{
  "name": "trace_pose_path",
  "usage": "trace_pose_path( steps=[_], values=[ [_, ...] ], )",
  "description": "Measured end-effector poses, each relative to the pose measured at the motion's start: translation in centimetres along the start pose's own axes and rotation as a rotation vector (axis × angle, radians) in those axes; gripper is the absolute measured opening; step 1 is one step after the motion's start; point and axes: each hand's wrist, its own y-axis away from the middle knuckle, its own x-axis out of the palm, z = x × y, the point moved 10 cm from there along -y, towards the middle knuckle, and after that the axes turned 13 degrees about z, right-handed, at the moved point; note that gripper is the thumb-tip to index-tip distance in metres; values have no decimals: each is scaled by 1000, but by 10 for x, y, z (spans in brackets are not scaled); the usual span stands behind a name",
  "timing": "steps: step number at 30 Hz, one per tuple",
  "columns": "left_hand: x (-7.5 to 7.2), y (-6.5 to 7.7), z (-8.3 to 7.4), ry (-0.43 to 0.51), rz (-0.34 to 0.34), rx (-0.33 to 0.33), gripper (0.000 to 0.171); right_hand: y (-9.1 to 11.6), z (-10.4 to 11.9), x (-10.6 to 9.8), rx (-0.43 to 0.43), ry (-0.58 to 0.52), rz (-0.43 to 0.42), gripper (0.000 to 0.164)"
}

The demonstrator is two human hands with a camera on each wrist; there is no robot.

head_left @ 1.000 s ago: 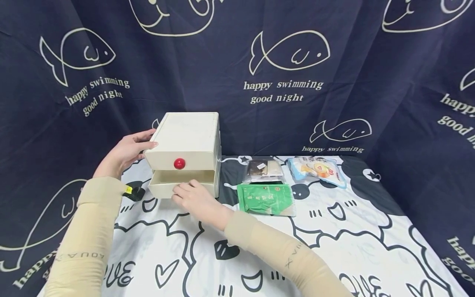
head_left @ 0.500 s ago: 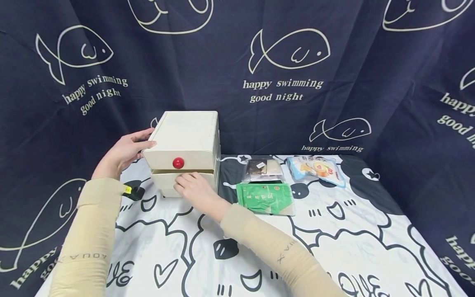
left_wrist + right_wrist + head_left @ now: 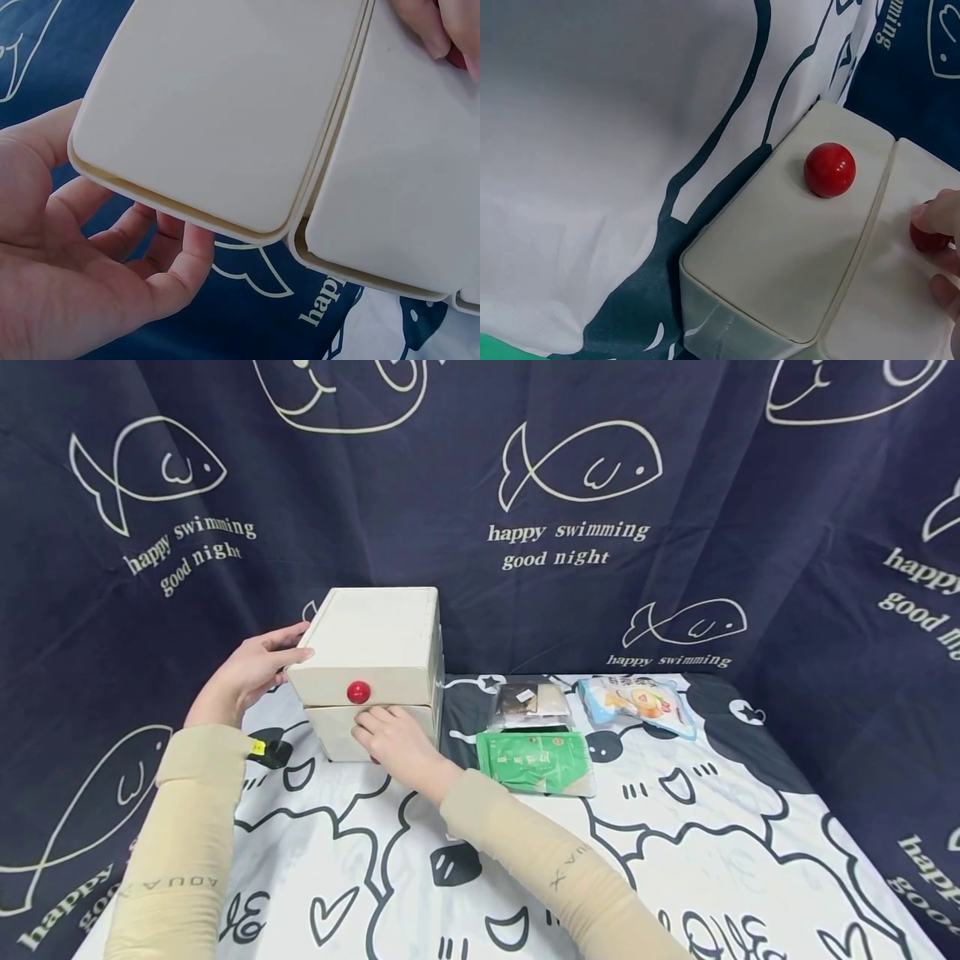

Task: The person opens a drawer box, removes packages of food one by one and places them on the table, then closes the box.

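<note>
A white drawer cabinet (image 3: 382, 627) with red ball knobs stands at the left of the table. My right hand (image 3: 397, 747) is at the front of its middle drawer (image 3: 330, 731), which sits closed. In the right wrist view my fingertips pinch that drawer's red knob (image 3: 928, 234). The top drawer's red knob (image 3: 358, 692) is uncovered, and so is the bottom drawer's knob (image 3: 830, 170). My left hand (image 3: 251, 672) rests against the cabinet's left side, and in the left wrist view its fingers (image 3: 199, 255) lie loosely bent along that side.
To the right of the cabinet lie a green packet (image 3: 535, 762), a clear packet with dark contents (image 3: 531, 703) and a blue-white snack bag (image 3: 641, 703). A small black object with a yellow label (image 3: 270, 752) lies beside my left forearm. A dark fish-print curtain (image 3: 570, 610) hangs behind.
The middle drawer has slid back into the cabinet, from partly open to closed, with my right hand at its front. My left hand has stayed on the cabinet's side.
</note>
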Motion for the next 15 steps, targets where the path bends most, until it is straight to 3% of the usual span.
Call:
trace_pose_path(
  steps=[9,15],
  values=[
    [-1,0,2,2,7,7,78,-1,-2,3,2,-60,-23,31],
    [-2,-2,3,0,8,3,78,3,1,5,-40,-81,-25,33]
  ],
)
